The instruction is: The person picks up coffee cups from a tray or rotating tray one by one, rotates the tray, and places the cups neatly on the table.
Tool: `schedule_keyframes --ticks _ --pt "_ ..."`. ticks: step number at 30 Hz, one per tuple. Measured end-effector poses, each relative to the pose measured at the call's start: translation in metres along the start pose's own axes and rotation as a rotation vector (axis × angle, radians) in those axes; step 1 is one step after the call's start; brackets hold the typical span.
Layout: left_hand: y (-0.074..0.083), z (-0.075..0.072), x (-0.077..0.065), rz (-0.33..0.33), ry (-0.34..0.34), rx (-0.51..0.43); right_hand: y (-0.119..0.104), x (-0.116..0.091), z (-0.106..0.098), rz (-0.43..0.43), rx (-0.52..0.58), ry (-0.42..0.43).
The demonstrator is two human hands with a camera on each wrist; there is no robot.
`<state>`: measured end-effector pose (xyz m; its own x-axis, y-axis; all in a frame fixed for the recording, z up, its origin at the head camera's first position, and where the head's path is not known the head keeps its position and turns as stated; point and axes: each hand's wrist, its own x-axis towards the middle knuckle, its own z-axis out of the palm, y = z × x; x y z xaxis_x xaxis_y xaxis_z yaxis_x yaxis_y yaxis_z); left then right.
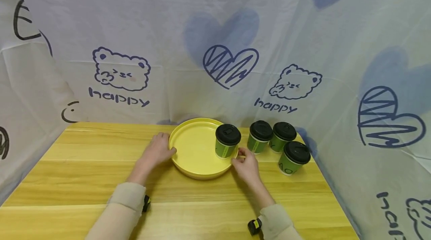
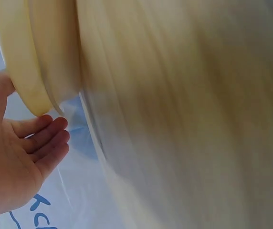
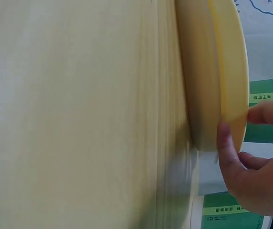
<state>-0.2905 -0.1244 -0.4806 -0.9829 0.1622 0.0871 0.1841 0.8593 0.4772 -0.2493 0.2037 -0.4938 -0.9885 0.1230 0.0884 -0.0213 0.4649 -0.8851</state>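
Observation:
A round yellow tray [image 1: 190, 146] sits near the back of the table, a paler lower part showing under its rim in both wrist views. On the tray's right side stands an upright green paper cup [image 1: 225, 149] with a black lid. My left hand [image 1: 156, 150] holds the tray's left edge, thumb over the rim and fingers against the outer side. At the opposite edge, close to the cup, my right hand [image 1: 247, 167] pinches the rim between thumb and fingers. In the right wrist view, part of the green cup [image 3: 263, 131] shows behind the rim.
Right of the tray stand three more lidded green cups: one nearest the tray [image 1: 257, 144], one behind [image 1: 277, 143] and one in front [image 1: 289, 163]. The wooden table [image 1: 188, 210] meets a printed cloth [image 1: 175, 64] at its back and sides.

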Motion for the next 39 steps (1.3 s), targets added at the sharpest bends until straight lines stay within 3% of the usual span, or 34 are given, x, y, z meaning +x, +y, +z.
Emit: schedule_keyframes --ticks 7,14,20,29,39 --pt "-0.004 -0.006 0.001 0.078 -0.018 0.112 -0.003 -0.007 -0.002 0.019 0.018 -0.029" --pt "-0.004 -0.010 0.001 0.120 -0.030 0.176 -0.010 -0.011 -0.010 0.006 -0.007 0.021" --pt "-0.005 -0.011 0.001 0.131 -0.025 0.194 -0.015 -0.013 -0.015 -0.069 0.049 0.060" --pt "-0.005 -0.012 0.003 0.128 -0.033 0.185 -0.028 -0.004 -0.012 -0.172 0.125 0.042" --pt "-0.004 -0.012 0.004 0.128 -0.046 0.192 -0.028 0.010 0.005 -0.123 0.192 0.009"
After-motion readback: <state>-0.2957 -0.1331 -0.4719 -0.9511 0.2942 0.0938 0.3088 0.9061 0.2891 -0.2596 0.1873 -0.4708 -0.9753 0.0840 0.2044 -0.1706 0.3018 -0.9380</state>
